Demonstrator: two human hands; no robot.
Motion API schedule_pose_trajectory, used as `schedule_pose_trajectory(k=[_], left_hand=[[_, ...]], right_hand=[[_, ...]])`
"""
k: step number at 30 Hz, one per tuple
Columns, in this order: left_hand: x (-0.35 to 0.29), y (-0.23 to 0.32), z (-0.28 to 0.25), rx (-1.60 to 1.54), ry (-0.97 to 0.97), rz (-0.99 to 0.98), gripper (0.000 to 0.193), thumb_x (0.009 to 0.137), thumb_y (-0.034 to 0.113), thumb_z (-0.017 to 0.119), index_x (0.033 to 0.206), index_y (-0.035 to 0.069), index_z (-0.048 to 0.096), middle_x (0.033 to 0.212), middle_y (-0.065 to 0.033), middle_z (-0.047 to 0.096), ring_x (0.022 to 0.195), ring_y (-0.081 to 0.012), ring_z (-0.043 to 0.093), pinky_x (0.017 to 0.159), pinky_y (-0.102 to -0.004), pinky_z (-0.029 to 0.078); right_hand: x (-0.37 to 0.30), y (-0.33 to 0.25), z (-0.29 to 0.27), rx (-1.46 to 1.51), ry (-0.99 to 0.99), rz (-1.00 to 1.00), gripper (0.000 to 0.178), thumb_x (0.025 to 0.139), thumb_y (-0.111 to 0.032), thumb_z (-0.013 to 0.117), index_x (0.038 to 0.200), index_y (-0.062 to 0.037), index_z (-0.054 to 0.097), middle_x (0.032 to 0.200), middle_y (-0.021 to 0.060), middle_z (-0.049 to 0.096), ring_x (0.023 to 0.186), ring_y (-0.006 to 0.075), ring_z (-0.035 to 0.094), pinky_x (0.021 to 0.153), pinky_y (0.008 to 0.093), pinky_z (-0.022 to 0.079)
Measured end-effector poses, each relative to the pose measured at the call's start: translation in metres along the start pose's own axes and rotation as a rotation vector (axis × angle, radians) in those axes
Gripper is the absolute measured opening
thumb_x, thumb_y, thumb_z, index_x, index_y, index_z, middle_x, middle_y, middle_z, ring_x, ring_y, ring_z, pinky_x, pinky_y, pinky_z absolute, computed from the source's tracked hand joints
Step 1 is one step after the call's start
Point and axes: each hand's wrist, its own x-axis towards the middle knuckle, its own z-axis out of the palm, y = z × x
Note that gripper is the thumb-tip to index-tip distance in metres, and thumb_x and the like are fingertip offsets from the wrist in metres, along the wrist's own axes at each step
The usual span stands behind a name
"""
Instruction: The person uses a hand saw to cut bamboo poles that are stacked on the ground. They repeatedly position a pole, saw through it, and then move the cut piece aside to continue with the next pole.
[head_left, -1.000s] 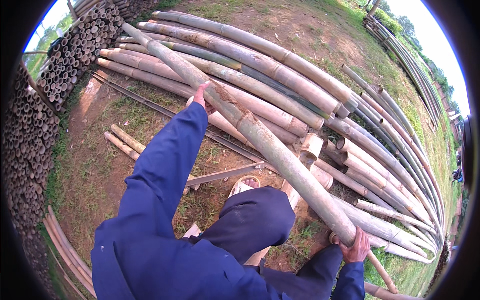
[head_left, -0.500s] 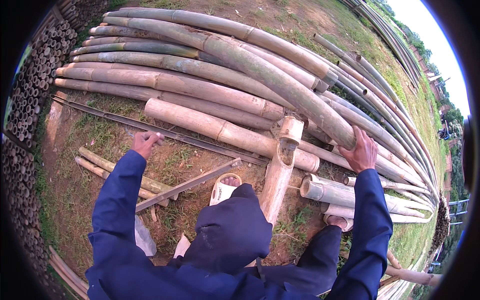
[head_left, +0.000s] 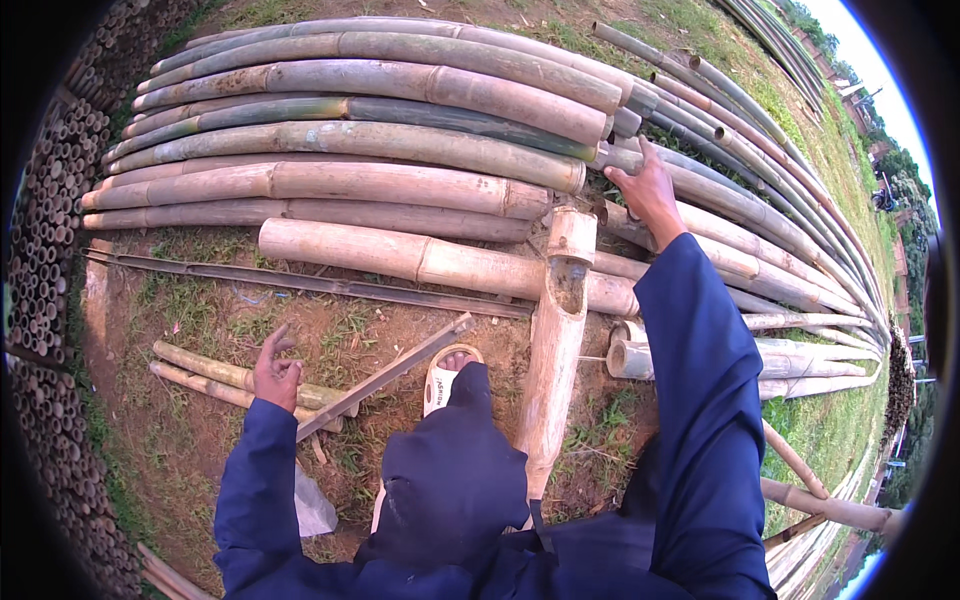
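My right hand [head_left: 650, 192] reaches out over the pole ends, thumb and forefinger apart, close to the end of a dark green bamboo pole [head_left: 440, 110]. It holds nothing; whether it touches a pole is hard to tell. To its left, thick bamboo poles [head_left: 390, 185] lie side by side. My left hand [head_left: 276, 375] hangs in the air with fingers loosely apart, above two thin short bamboo poles [head_left: 225, 371]. Between my legs slants a bamboo post [head_left: 550, 370] with a notch cut near its top, against a thick bamboo length [head_left: 350, 245] lying crosswise.
A long dark split strip [head_left: 300, 281] lies on the ground, and a flat wooden bar [head_left: 390, 373] rests near my sandalled foot [head_left: 452, 375]. Stacked bamboo [head_left: 60, 200] stands at the left. More poles [head_left: 790, 215] fan out at the right.
The pole under my right hand, which slanted over the others, now lies along the row. My right hand has let go and moved farther away and left; my left hand has come nearer to me.
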Motion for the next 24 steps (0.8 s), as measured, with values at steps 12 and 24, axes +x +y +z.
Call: schedule_pose_trajectory(k=[12,24], left_hand=[[-0.003,0.165,0.16,0.068,-0.758,0.33,0.037,0.104,0.031,0.061,0.119,-0.002,0.072,0.107,-0.0112,0.074,0.097,-0.0175,0.067,0.089,-0.033,0.052],[-0.151,0.377,0.245,0.475,-1.392,1.086,0.039,0.086,0.026,0.08,0.113,0.0,0.071,0.099,-0.0184,0.074,0.089,-0.0305,0.074,0.082,-0.0411,0.058]], right_hand=[[-0.298,0.111,-0.132,-0.132,0.027,0.196,0.029,0.093,-0.005,0.064,0.122,-0.0082,0.064,0.071,0.017,0.061,0.069,0.0354,0.066,0.072,0.0444,0.053],[-0.638,0.159,-0.142,-0.283,-0.23,0.673,0.076,0.086,-0.052,0.077,0.151,-0.0198,0.055,0.161,0.0211,0.04,0.148,0.0471,0.036,0.119,0.0615,0.032]])
